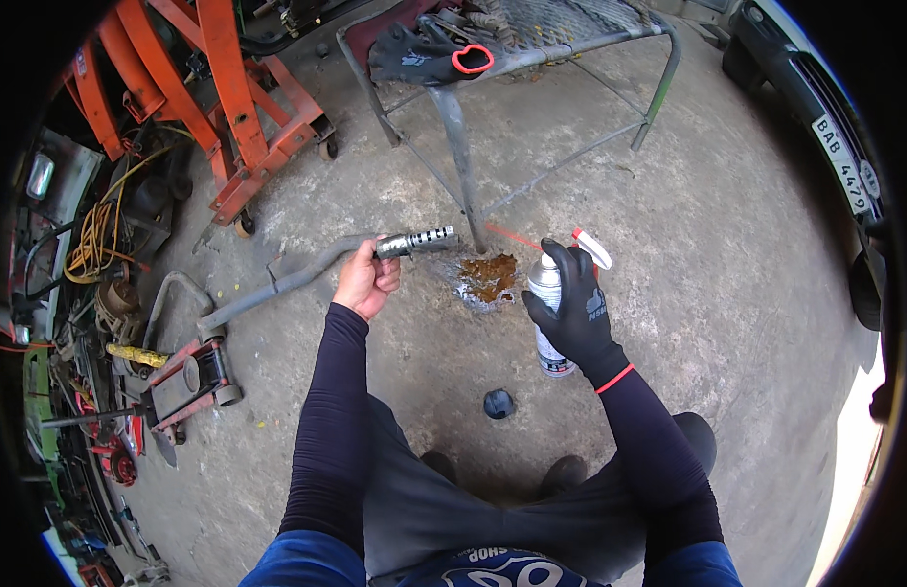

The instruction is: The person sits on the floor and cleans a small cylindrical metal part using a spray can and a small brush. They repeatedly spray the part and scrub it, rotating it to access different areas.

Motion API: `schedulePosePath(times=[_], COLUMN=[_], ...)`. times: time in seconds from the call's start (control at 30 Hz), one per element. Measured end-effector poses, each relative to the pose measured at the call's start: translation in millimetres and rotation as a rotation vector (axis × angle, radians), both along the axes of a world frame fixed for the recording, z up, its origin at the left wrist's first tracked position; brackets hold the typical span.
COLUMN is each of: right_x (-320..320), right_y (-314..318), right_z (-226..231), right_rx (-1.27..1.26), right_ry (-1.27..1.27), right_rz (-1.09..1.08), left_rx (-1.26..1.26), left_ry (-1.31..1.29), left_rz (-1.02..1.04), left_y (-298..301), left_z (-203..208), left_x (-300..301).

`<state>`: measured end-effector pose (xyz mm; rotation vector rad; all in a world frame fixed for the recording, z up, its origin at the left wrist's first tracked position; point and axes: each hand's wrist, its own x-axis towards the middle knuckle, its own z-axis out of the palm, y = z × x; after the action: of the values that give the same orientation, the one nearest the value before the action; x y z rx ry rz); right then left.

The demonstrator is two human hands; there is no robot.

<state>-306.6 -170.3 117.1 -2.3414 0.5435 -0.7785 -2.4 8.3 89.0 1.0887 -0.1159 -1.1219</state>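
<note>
My bare left hand (368,281) is closed around the metal body of a solenoid valve (414,241); its slotted, dark-banded end points right. In a black glove with a red cuff edge, my right hand (578,308) grips an aerosol spray can (548,293), one finger over its top. A thin red straw (512,237) reaches from the nozzle up and left toward the valve's side, apart from it. A white-and-red flip piece (592,248) sticks out at the can's top. Beneath, between both hands, a wet brown stain (490,279) with a bluish edge marks the concrete.
A metal-mesh bench (571,44) stands ahead, with a black glove (414,59) on it. An orange shop crane (243,117) is at far left, a floor jack (189,377) with a long handle below. A round black object (498,403) lies near my feet. A vehicle bumper (816,98) is at right.
</note>
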Motion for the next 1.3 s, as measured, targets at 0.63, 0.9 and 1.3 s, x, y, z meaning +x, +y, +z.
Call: schedulePosePath(times=[0.63, 0.9, 1.3], right_x=[-21, -60, -88], right_y=[1, 52, 96], right_z=[-70, -76, -75], right_rx=[0.028, 0.067, 0.185], right_ry=[0.313, 0.541, 0.577], right_rz=[-0.078, -0.171, -0.370], left_rx=[0.576, 0.390, 0.692], left_ry=[-1.484, -1.382, -1.580], left_rz=[-0.043, -0.027, -0.345], left_y=[-19, -40, -67], left_z=[-5, -8, -73], left_x=[-24, -12, -22])
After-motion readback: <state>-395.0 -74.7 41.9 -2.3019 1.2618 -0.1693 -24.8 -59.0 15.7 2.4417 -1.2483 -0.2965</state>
